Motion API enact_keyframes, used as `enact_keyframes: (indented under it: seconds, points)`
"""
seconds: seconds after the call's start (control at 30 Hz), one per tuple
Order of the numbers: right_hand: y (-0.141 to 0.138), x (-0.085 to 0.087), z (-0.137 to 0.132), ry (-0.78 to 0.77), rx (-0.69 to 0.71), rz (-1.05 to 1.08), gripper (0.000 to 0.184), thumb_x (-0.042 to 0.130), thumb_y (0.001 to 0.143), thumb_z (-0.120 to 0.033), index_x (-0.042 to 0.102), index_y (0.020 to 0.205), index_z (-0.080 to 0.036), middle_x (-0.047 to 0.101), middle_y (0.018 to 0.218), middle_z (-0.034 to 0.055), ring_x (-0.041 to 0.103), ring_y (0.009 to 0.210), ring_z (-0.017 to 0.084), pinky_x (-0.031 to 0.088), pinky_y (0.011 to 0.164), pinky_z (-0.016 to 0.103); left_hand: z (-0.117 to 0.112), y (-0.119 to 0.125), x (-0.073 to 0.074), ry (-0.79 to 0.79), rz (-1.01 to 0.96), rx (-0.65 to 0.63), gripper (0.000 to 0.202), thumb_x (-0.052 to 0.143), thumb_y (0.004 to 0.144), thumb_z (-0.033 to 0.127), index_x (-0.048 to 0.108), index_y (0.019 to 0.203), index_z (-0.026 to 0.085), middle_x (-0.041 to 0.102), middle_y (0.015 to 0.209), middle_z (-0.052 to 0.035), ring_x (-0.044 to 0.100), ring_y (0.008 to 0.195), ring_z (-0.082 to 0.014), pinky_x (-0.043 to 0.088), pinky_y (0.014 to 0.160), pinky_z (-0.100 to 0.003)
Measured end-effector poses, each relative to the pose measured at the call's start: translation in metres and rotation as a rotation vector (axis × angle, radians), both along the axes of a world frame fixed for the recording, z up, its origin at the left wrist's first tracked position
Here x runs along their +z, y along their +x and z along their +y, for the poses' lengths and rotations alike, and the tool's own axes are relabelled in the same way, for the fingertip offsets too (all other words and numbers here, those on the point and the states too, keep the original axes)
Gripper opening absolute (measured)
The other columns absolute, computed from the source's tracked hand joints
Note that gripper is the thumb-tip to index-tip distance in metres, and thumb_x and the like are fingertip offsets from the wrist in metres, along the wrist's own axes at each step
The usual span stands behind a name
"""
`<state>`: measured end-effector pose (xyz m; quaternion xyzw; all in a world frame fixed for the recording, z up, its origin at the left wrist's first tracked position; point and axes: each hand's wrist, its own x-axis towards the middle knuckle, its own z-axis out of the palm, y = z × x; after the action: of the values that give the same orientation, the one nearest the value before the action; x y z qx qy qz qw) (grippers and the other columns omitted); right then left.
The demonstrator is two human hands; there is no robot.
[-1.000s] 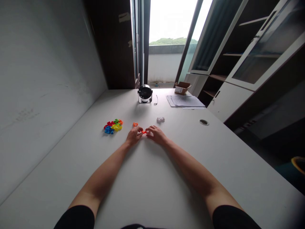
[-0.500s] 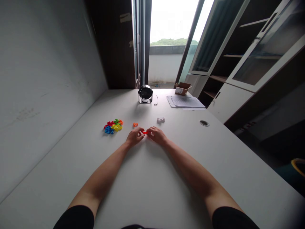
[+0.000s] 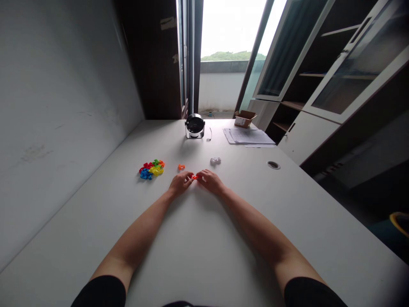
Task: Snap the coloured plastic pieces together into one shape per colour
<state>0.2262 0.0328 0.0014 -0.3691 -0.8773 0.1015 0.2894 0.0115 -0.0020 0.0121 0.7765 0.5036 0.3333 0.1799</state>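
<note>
A small red-orange plastic piece point(image 3: 194, 177) sits between my left hand point(image 3: 180, 183) and my right hand point(image 3: 210, 181), and the fingertips of both hands pinch it at its two sides. Just above my left hand, a separate orange plastic piece point(image 3: 181, 167) lies on the white table point(image 3: 204, 238). Further left is a loose pile of red, blue, yellow and green plastic pieces point(image 3: 151, 169). A small white piece point(image 3: 215, 160) lies beyond my right hand.
A black and chrome desk fan point(image 3: 194, 126) and a thin dark wire point(image 3: 209, 134) stand at the far edge. Papers point(image 3: 248, 136) and a small cardboard box point(image 3: 245, 119) lie to the far right. A grommet hole point(image 3: 274, 165) is set in the table. A wall runs along the left side.
My hands have drawn slightly closer together around the red-orange piece. The view has shifted slightly. The other pieces on the table have not moved.
</note>
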Motion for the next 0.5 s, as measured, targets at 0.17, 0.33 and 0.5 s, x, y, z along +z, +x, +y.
enact_keyframes:
  seconds: [0.17,0.33,0.5]
  points:
    - [0.0004,-0.0015,0.0002,-0.009,0.003,0.013,0.015,0.064,0.09,-0.028,0.067,0.105,-0.023,0.068,0.092,0.0034,0.059,0.085,0.017,0.045,0.077,0.026,0.0002,-0.0014,0.0005,0.023,0.026,0.002,0.024,0.059,0.091,0.031,0.067,0.111,0.023,0.073,0.095,-0.0023,0.067,0.077,-0.0147,0.053,0.074,-0.026]
    - [0.0002,-0.0015,0.0009,0.006,0.012,-0.005,0.013,0.063,0.092,-0.029,0.069,0.102,-0.024,0.067,0.091,0.0033,0.058,0.083,0.016,0.043,0.076,0.026,0.0001,-0.0011,0.0019,0.014,0.043,0.001,0.023,0.056,0.091,0.031,0.069,0.108,0.023,0.073,0.093,-0.0027,0.066,0.077,-0.0155,0.052,0.074,-0.026]
    - [0.0004,-0.0015,0.001,0.021,0.003,-0.009,0.01,0.061,0.093,-0.029,0.069,0.097,-0.024,0.066,0.087,0.003,0.058,0.083,0.016,0.042,0.075,0.025,-0.0012,0.0005,0.0034,0.004,0.009,-0.002,0.024,0.058,0.089,0.029,0.068,0.11,0.023,0.073,0.095,-0.0025,0.067,0.077,-0.0146,0.053,0.074,-0.025]
